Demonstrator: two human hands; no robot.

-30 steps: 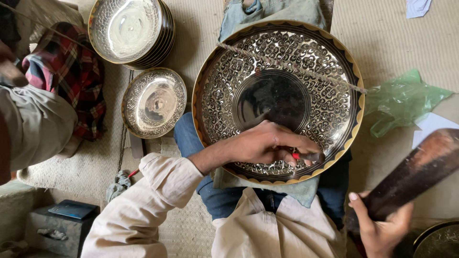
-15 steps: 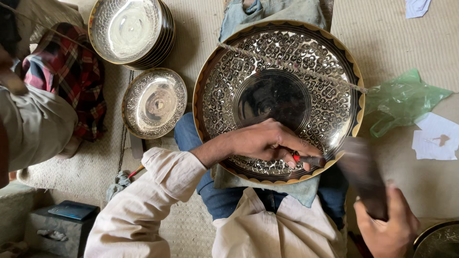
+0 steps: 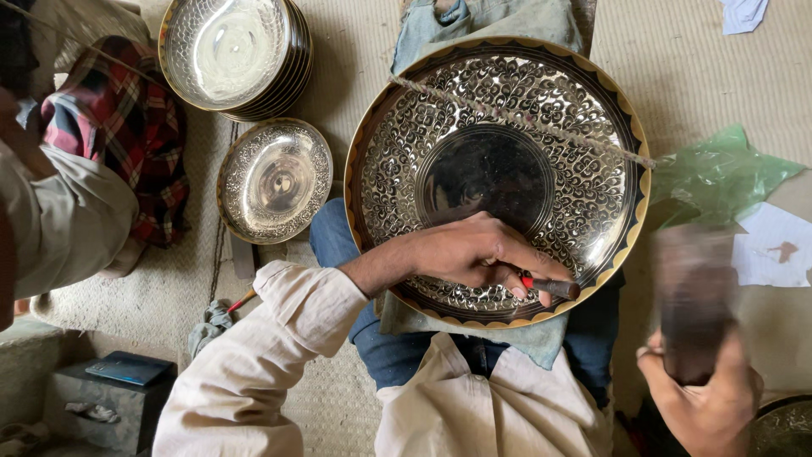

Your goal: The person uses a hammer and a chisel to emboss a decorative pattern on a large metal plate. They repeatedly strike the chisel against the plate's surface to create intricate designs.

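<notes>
A large round engraved metal tray [image 3: 440,144] with a dark patterned rim rests on my lap, a rope stretched across its upper face. My left hand [image 3: 474,254] lies on the tray's lower right part, shut on a small chisel [image 3: 554,288] with a red band, its tip set against the pattern near the rim. My right hand [image 3: 706,402] is at the lower right, off the tray, shut on a dark wooden mallet [image 3: 695,292] that stands upright and blurred.
A stack of silver bowls [image 3: 228,51] and a smaller engraved dish [image 3: 275,178] lie on the mat to the left. Another person's sleeve [image 3: 59,220] and a plaid cloth [image 3: 127,135] sit far left. A green plastic bag [image 3: 719,173] and paper scraps lie right.
The mallet swung down toward the chisel half a second ago and has since lifted back to upright at the right. My left hand and the chisel stayed on the tray.
</notes>
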